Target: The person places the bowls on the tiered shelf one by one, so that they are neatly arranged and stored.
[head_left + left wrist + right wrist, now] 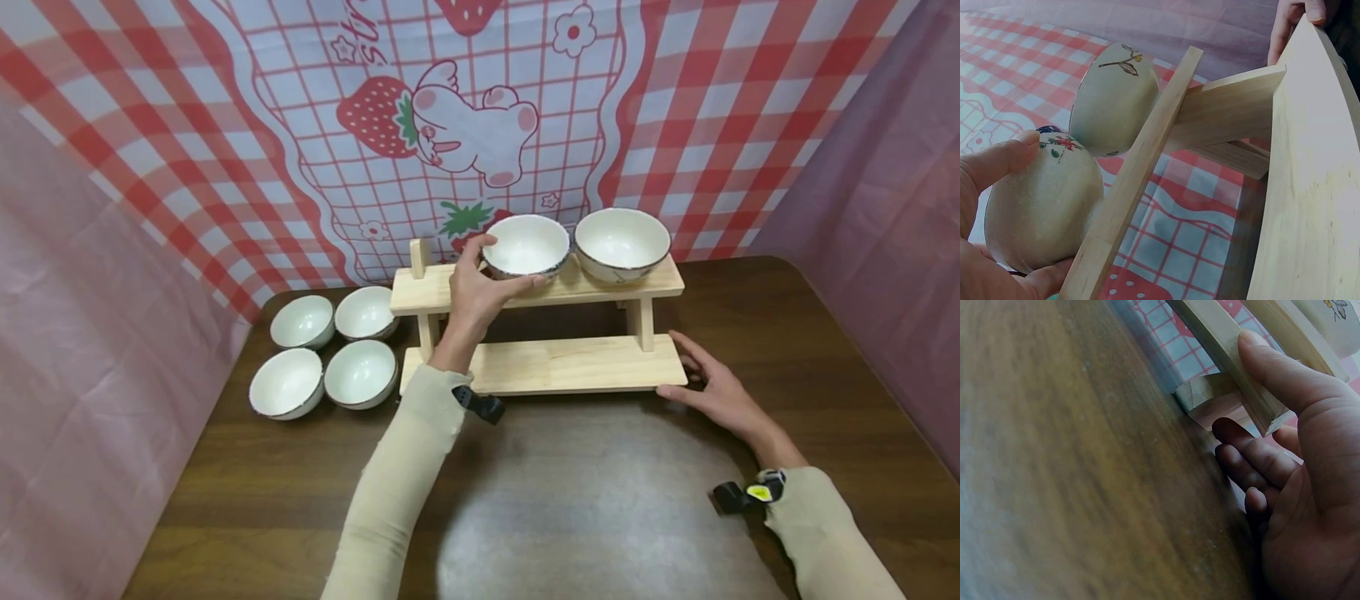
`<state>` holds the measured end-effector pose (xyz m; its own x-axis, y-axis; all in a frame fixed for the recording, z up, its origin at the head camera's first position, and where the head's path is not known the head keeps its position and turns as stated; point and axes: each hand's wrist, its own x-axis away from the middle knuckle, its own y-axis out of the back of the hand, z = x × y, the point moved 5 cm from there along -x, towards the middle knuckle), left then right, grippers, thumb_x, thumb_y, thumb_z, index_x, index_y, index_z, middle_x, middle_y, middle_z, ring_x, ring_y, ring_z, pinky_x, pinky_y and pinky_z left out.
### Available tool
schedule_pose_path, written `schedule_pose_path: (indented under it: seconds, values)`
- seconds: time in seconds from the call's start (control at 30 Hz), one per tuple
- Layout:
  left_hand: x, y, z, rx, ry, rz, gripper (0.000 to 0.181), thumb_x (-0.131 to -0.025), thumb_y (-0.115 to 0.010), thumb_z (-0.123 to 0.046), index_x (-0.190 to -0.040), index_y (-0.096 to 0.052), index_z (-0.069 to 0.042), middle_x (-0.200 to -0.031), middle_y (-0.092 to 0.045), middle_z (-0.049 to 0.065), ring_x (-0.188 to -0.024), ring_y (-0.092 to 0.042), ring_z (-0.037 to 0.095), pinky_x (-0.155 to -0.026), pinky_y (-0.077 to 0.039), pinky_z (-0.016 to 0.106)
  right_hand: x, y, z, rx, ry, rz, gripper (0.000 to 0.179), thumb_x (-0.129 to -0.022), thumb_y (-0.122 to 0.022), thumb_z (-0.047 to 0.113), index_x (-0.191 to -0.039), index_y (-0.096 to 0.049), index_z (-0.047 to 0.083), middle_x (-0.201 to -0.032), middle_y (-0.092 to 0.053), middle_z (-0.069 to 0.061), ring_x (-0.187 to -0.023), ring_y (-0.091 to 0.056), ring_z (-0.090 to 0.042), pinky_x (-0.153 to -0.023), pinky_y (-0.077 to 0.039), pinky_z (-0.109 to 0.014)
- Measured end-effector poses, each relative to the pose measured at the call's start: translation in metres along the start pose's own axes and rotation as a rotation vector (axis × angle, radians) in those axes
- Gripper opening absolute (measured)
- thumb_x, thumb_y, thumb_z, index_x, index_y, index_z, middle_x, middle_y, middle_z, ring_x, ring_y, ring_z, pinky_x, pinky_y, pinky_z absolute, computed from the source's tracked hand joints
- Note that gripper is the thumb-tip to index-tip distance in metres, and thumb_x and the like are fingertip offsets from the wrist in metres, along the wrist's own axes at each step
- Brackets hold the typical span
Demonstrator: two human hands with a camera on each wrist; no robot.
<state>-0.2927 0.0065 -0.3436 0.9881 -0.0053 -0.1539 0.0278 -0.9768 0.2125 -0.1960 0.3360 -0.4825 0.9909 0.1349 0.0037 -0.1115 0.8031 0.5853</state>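
Note:
My left hand [480,292] grips a white bowl [528,243] on the upper board of a two-tier wooden rack [555,367]. Its thumb and fingers span the bowl's sides, and in the left wrist view red flowers and green leaves show on the outer wall [1054,194]. Just to the right on that board is a second bowl [622,242], with a brown leaf pattern [1119,65]. At the right end of the lower board, my right hand [720,396] holds the corner. The right wrist view has the thumb on the board's edge [1235,356], fingers curled around its end.
Several more bowls stand in a group left of the rack, among them a front one [287,383] and a back one [302,322]. The dark wooden table [247,500] meets a red checked cloth [697,125] behind; pink curtains [885,208] hang at both sides.

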Motion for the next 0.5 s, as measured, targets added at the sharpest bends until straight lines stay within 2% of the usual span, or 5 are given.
schedule_pose_path:
  seconds: [0.27,0.5]
  values:
    - [-0.0004,-0.0009,0.0,-0.029,0.003,0.011,0.084,-0.069,-0.093,-0.02,-0.138,-0.047,-0.012,-0.144,-0.05,0.016,-0.121,-0.061,0.031,-0.091,-0.058,0.037,-0.0007,-0.0003,0.0005,0.001,-0.004,0.002,0.089,-0.092,-0.073,0.025,-0.16,-0.018,0.012,-0.14,-0.055,-0.031,-0.1,-0.045,0.019,-0.083,-0.036,-0.013]
    - [0.0008,-0.0028,0.0004,-0.024,-0.013,0.045,0.094,-0.071,-0.091,-0.021,-0.149,-0.037,-0.018,-0.147,-0.047,0.015,-0.126,-0.058,0.031,-0.097,-0.056,0.04,-0.0001,-0.0004,-0.0002,0.004,0.004,-0.003,0.088,-0.092,-0.073,0.025,-0.16,-0.019,0.013,-0.137,-0.057,-0.03,-0.099,-0.046,0.017,-0.082,-0.036,-0.013]
